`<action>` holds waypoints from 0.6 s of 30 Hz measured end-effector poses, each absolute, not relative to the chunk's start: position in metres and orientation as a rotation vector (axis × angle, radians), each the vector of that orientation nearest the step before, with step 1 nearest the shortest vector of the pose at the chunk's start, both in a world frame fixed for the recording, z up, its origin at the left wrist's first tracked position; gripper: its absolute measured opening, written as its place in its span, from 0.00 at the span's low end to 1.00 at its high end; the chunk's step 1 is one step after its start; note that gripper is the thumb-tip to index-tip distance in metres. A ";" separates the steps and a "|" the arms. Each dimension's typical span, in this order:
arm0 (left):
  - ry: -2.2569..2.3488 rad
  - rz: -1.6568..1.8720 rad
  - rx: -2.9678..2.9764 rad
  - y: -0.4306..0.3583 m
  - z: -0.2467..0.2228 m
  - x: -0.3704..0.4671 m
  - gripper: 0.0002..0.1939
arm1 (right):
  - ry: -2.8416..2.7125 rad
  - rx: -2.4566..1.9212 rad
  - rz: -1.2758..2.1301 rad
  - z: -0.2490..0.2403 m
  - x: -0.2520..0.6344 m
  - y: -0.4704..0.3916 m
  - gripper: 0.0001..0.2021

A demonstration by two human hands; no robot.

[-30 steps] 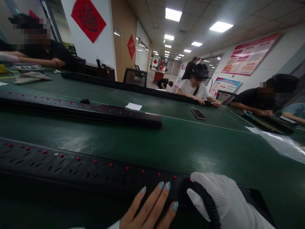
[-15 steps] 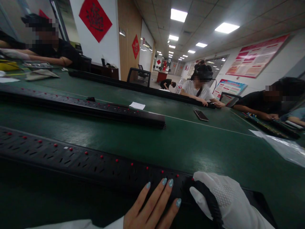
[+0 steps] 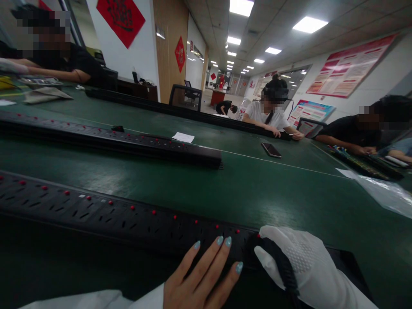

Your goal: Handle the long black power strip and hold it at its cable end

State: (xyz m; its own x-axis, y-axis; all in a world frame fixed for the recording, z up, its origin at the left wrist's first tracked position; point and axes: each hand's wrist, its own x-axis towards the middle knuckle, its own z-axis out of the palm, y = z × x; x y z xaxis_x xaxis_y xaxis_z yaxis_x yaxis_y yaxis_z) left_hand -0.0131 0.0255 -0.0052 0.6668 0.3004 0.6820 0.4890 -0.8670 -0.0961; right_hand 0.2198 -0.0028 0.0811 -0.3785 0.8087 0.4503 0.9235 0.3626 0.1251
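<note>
A long black power strip (image 3: 122,219) with slot-shaped sockets and a row of red dots runs across the green table in front of me. My left hand (image 3: 202,274) is bare and lies flat on the strip near its right end, fingers spread. In a white glove with a dotted grip, my right hand (image 3: 302,257) is wrapped round a black plug (image 3: 278,257) with a ribbed cable sleeve. The plug's face is against the strip, at a socket beside the last visible red dot. Whether its pins are inside cannot be seen.
A second black strip (image 3: 128,143) lies farther back, with a paper slip (image 3: 183,137) behind it. A phone (image 3: 271,149) and plastic sheeting (image 3: 386,195) are to the right. Several people sit round the table; one in white (image 3: 270,113) handles a strip at the far edge.
My view has shifted slightly, so the strips sit a little higher in the picture. Both hands keep their places on the near strip, and the plug stays in my right hand.
</note>
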 end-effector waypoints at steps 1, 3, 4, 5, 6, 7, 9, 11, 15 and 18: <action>-0.632 -0.998 -2.620 0.025 -0.004 -0.013 0.24 | -2.319 -1.533 -0.519 0.081 0.220 -0.003 0.12; -0.624 -0.992 -2.628 0.025 -0.004 -0.014 0.25 | -2.327 -1.534 -0.518 0.082 0.220 -0.002 0.12; -0.623 -0.986 -2.632 0.025 -0.003 -0.014 0.25 | -2.328 -1.537 -0.517 0.082 0.219 -0.002 0.12; -0.625 -0.986 -2.631 0.025 -0.003 -0.014 0.25 | -2.328 -1.540 -0.517 0.083 0.219 -0.002 0.12; -0.622 -0.988 -2.627 0.025 -0.004 -0.014 0.25 | -2.324 -1.541 -0.520 0.083 0.219 -0.002 0.12; -0.617 -0.991 -2.624 0.026 -0.004 -0.013 0.25 | -2.322 -1.542 -0.518 0.083 0.218 -0.002 0.12; -0.608 -1.007 -2.616 0.026 -0.005 -0.013 0.25 | -2.322 -1.539 -0.514 0.082 0.219 -0.003 0.13; -0.612 -1.025 -2.609 0.026 -0.006 -0.013 0.25 | -2.330 -1.541 -0.511 0.081 0.219 -0.004 0.13; -0.629 -1.027 -2.610 0.026 -0.007 -0.013 0.25 | -2.341 -1.572 -0.524 0.081 0.219 -0.004 0.12; -0.614 -1.012 -2.615 0.026 -0.006 -0.014 0.26 | -2.338 -1.563 -0.515 0.083 0.218 -0.003 0.13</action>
State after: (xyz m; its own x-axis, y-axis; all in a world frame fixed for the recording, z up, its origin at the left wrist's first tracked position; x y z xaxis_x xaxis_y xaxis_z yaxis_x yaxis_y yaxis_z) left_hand -0.0135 0.0263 -0.0061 0.6660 0.2884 0.6879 0.4771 -0.8736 -0.0957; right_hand 0.2179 -0.0028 0.0830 -0.3747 0.8261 0.4208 0.9265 0.3508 0.1363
